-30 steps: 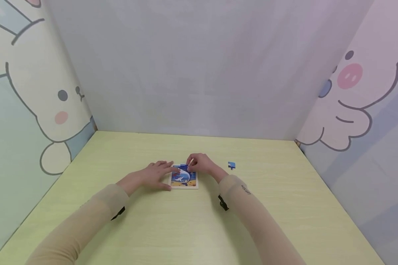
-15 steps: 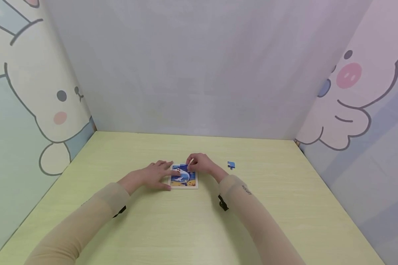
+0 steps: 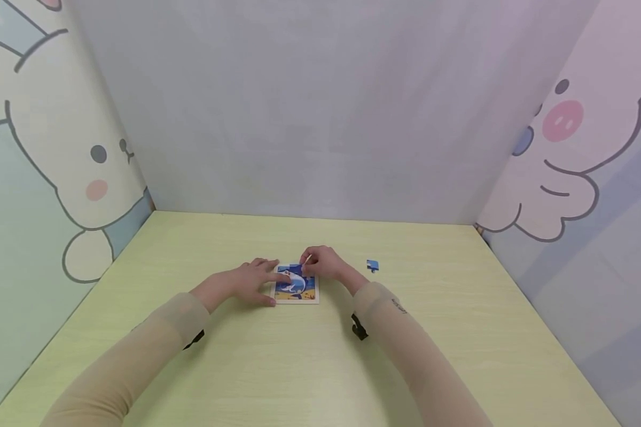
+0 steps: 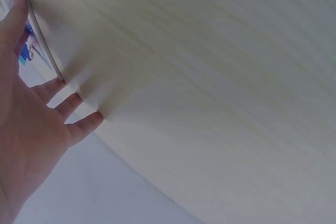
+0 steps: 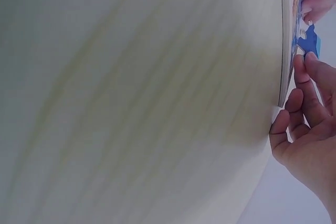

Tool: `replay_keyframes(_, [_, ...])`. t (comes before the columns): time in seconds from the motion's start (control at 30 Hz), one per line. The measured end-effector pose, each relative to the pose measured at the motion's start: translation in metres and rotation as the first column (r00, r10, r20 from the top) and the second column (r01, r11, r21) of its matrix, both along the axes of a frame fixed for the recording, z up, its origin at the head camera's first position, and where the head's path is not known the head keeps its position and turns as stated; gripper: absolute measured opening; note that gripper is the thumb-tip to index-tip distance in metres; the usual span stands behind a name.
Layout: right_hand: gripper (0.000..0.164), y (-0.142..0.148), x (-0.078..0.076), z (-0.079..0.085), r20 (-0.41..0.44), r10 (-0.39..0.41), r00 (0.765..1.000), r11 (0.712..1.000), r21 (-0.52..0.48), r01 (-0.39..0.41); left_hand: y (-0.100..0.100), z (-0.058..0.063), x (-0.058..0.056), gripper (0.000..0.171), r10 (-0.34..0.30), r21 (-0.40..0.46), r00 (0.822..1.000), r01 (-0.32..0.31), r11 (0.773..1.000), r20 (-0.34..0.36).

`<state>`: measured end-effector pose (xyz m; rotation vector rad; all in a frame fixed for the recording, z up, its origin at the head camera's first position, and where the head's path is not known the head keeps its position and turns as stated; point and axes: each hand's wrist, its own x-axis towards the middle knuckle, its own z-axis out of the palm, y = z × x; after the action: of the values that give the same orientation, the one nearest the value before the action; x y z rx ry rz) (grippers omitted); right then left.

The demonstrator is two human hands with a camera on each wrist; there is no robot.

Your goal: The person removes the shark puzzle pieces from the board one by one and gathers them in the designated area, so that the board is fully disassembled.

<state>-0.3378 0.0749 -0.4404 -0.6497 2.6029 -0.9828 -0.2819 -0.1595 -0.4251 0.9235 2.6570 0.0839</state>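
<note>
A square jigsaw board (image 3: 297,303) with a pale frame and a sea picture of a white-and-blue dolphin-like animal lies between both hands. From the left, my left hand (image 3: 251,283) spreads over its side, the index finger reaching onto the picture and the thumb by the near corner. In the left wrist view, other fingertips (image 4: 93,121) touch the table beyond the frame. At the board's upper right, my right hand (image 3: 323,263) pinches a blue jigsaw piece (image 5: 308,41) between thumb and index finger. Its other fingers curl beside the frame.
One loose blue jigsaw piece (image 3: 373,265) lies on the pale wooden table (image 3: 278,367), right of the right hand. A grey curtain (image 3: 320,130) stands behind the table, with cartoon-printed panels (image 3: 571,136) at both sides.
Both hands stay almost in place over the board. The piece in the right hand's pinch has tilted slightly, its pale edge now showing between the fingers.
</note>
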Motion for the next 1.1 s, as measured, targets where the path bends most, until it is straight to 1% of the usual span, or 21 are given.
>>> replay_keyframes(0.17, [0.008, 0.001, 0.000, 0.000, 0.008, -0.019, 1.000, 1.000, 0.005, 0.019, 0.000, 0.000, 0.000, 0.064, 0.003, 0.012, 1.000, -0.004, 1.000, 0.008])
replay_keyframes(0.3, [0.008, 0.003, 0.000, 0.004, 0.021, -0.046, 0.999, 0.999, -0.001, 0.046, -0.001, -0.001, 0.000, 0.063, -0.002, 0.024, 1.000, 0.002, 1.000, 0.004])
replay_keyframes(0.4, [0.007, 0.005, 0.000, 0.006, 0.014, -0.054, 0.998, 0.998, 0.011, 0.054, -0.001, -0.002, 0.001, 0.063, -0.006, 0.034, 1.000, 0.006, 0.999, -0.001])
replay_keyframes(0.5, [0.008, 0.010, -0.002, 0.009, -0.005, -0.036, 0.999, 0.999, 0.029, 0.036, -0.002, -0.003, 0.001, 0.063, -0.004, 0.037, 1.000, 0.004, 0.999, -0.002])
replay_keyframes(0.6, [0.011, 0.018, -0.004, 0.011, -0.025, -0.002, 1.000, 1.000, 0.031, 0.003, -0.002, -0.003, 0.001, 0.063, 0.001, 0.036, 1.000, 0.000, 0.999, -0.002])
replay_keyframes(0.7, [0.015, 0.029, -0.006, 0.014, -0.042, 0.036, 0.998, 0.999, 0.026, -0.035, -0.002, -0.004, 0.001, 0.063, 0.002, 0.035, 1.000, -0.001, 0.999, -0.006])
replay_keyframes(0.83, [0.017, 0.043, -0.007, 0.019, -0.057, 0.067, 0.996, 0.997, 0.046, -0.065, -0.002, -0.006, 0.002, 0.063, 0.000, 0.034, 1.000, 0.001, 0.999, -0.013])
replay_keyframes(1.1, [0.016, 0.073, -0.013, 0.027, -0.056, 0.046, 0.997, 0.997, 0.071, -0.042, -0.003, -0.007, 0.001, 0.063, -0.010, 0.022, 0.999, 0.011, 1.000, -0.034])
